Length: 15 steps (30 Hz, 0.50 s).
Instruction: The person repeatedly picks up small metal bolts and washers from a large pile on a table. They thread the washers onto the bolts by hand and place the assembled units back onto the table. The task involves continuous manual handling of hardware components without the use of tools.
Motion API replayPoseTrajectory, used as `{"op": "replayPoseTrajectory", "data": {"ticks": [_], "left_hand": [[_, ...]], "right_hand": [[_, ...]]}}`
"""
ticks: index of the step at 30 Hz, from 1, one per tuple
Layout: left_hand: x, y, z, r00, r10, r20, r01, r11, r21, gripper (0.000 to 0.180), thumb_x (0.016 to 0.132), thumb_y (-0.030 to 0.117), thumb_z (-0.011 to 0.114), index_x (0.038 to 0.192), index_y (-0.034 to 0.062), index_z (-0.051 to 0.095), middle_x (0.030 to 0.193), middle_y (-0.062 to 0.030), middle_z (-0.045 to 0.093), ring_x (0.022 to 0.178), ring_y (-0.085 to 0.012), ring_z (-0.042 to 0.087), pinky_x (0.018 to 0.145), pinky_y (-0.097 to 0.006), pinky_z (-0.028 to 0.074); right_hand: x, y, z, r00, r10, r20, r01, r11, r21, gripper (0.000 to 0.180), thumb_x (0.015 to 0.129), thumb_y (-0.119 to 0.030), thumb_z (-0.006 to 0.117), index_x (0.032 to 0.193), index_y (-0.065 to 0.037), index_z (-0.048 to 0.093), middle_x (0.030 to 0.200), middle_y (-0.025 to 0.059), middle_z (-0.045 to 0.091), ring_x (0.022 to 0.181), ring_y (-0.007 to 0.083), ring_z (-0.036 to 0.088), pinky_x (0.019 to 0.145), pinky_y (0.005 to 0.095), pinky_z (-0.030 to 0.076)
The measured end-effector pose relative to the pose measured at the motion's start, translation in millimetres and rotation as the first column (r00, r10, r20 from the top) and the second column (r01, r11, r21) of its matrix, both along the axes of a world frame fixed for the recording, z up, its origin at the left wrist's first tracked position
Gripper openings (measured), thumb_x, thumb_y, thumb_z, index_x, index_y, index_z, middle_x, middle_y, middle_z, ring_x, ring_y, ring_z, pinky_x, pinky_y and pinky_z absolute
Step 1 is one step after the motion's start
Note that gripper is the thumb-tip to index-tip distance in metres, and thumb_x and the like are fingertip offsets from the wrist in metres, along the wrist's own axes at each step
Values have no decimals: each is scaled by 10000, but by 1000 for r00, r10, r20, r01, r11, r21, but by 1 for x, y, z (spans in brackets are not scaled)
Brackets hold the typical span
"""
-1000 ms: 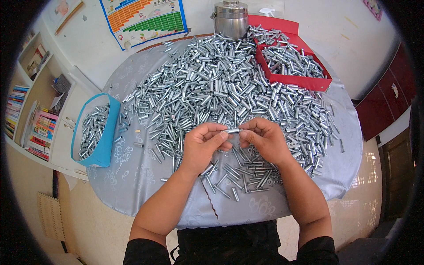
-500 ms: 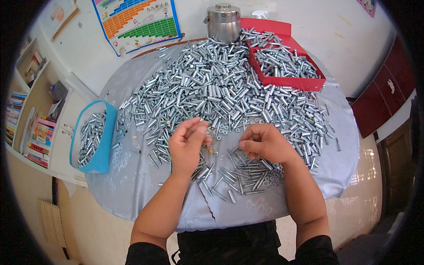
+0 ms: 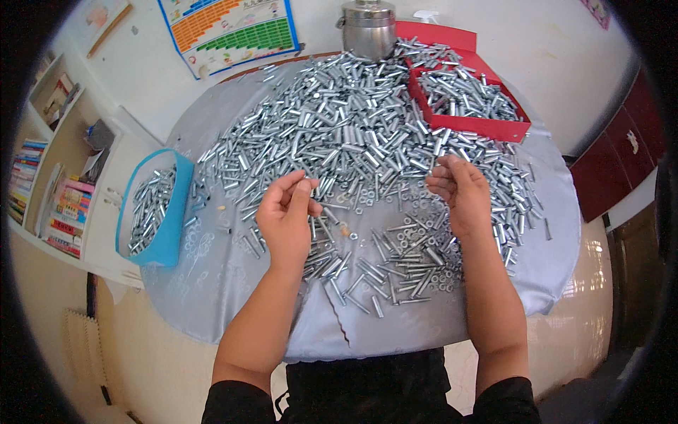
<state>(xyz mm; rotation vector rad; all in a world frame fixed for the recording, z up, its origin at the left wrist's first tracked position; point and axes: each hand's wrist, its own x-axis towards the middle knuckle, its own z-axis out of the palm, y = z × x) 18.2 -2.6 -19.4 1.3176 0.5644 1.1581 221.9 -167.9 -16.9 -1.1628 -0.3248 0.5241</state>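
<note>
A large heap of silvery metal sleeves and bolts covers much of the round table. My left hand is raised over the heap's near left part, thumb and forefinger pinched together; what lies between them is too small to name. Farther right, my right hand hovers at the heap's edge, fingers loosely bent and tips apart, with nothing clearly in them. Between and below the hands lie loose nuts and washers, a small pile of bolts and a tan, cork-coloured piece.
The table wears a silvery cloth with a dark jagged line near its front. Left stands a blue fabric bin of metal parts. Behind are an open red box full of similar parts and a lidded steel pot. A bookshelf stands left.
My right hand has moved right and farther away, widening the gap between my hands, and its fingers have loosened. My left hand has shifted slightly left. The whole view has tilted a little.
</note>
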Motion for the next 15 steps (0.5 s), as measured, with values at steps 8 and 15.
{"op": "replayPoseTrajectory", "data": {"ticks": [8,15], "left_hand": [[-7,15,-9,936,103,-336,-27,974,223,103,831,79,665,918,32,694,883,-34,674,738,-119,584,663,-271,469],[-4,12,-11,744,299,-597,414,495,764,199,713,90,691,911,84,705,1024,-65,668,1007,-294,536,902,-391,418]], "right_hand": [[-9,3,-1,997,49,67,-43,996,-81,223,947,-225,571,916,-16,641,758,41,640,642,125,619,602,247,492],[-7,4,-3,995,33,97,-23,995,-95,227,940,-219,579,911,-5,647,739,42,636,624,117,602,579,252,483]]}}
